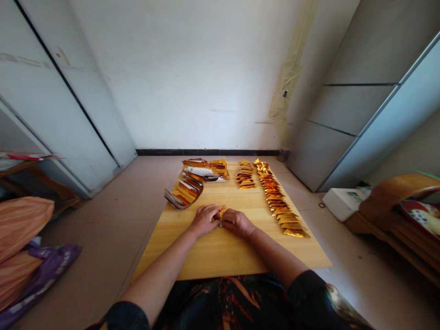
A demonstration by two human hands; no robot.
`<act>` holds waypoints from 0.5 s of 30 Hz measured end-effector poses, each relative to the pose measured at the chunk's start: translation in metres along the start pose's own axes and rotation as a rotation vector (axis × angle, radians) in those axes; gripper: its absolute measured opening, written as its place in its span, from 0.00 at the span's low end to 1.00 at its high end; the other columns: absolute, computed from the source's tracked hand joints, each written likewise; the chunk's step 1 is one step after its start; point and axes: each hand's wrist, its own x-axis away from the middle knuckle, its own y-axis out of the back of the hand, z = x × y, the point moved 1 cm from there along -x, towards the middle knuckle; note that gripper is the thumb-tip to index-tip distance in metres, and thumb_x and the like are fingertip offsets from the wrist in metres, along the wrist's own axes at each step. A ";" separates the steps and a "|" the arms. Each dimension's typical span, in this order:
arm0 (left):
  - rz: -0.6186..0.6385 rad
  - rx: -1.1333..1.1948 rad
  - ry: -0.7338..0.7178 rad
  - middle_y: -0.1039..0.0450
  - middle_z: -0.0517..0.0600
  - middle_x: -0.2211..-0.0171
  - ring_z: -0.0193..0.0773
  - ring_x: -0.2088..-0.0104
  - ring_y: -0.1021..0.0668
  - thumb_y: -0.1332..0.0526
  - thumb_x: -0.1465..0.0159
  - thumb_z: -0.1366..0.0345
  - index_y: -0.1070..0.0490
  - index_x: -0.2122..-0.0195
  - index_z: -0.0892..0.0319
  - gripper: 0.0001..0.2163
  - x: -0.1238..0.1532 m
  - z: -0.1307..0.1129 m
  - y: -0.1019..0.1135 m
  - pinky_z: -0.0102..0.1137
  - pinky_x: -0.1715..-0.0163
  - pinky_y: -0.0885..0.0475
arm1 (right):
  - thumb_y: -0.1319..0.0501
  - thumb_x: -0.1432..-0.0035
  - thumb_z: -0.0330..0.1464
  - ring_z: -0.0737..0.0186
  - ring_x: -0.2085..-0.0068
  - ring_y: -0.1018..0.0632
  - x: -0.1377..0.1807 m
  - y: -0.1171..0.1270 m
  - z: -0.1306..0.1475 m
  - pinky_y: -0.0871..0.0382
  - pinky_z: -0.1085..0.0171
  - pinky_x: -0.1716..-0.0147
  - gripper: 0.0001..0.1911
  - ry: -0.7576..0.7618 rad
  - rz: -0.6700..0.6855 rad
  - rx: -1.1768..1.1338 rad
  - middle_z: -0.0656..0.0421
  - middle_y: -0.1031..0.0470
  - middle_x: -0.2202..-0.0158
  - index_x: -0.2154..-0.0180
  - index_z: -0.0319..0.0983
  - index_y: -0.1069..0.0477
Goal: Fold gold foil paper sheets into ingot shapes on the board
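My left hand (205,219) and my right hand (236,221) meet at the middle of a low wooden table (220,256). Both hands are closed on a small piece of gold foil paper (222,212) pinched between their fingertips. Just left of my left hand lies a curved stack of gold foil sheets (184,192). A long row of folded gold pieces (279,204) runs along the table's right side, and a shorter row of folded pieces (245,176) lies at the far middle.
More foil packs (206,168) sit at the table's far left. Bags (24,247) lie on the floor to the left. A white box (342,201) and a wooden chair (398,201) stand to the right. Walls close in behind.
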 end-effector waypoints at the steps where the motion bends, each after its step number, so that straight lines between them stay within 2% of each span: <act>1: -0.003 0.001 -0.005 0.31 0.53 0.46 0.45 0.43 0.33 0.40 0.43 0.64 0.34 0.46 0.54 0.22 0.000 0.001 -0.001 0.44 0.42 0.43 | 0.46 0.38 0.30 0.65 0.62 0.26 -0.001 0.001 0.000 0.32 0.68 0.60 0.09 0.012 0.006 -0.007 0.57 0.27 0.65 0.67 0.40 0.27; 7: -0.010 0.004 -0.018 0.30 0.52 0.46 0.45 0.43 0.33 0.41 0.43 0.63 0.34 0.46 0.54 0.22 0.000 0.003 -0.003 0.44 0.42 0.43 | 0.50 0.38 0.27 0.64 0.59 0.26 -0.001 0.003 0.001 0.32 0.66 0.58 0.12 0.065 -0.063 -0.025 0.55 0.26 0.63 0.61 0.39 0.27; 11: -0.009 -0.003 -0.014 0.31 0.53 0.46 0.45 0.42 0.33 0.41 0.43 0.62 0.34 0.46 0.54 0.22 0.000 0.003 -0.003 0.44 0.42 0.43 | 0.47 0.38 0.30 0.65 0.61 0.26 0.001 -0.001 0.001 0.32 0.68 0.60 0.11 0.028 -0.115 0.008 0.55 0.27 0.63 0.64 0.39 0.25; 15: 0.011 0.001 -0.020 0.30 0.53 0.47 0.46 0.41 0.34 0.41 0.43 0.61 0.35 0.45 0.55 0.23 0.001 0.003 -0.002 0.43 0.41 0.44 | 0.44 0.40 0.31 0.66 0.62 0.25 0.006 -0.005 -0.002 0.32 0.69 0.60 0.09 -0.017 -0.086 0.004 0.56 0.27 0.61 0.66 0.40 0.24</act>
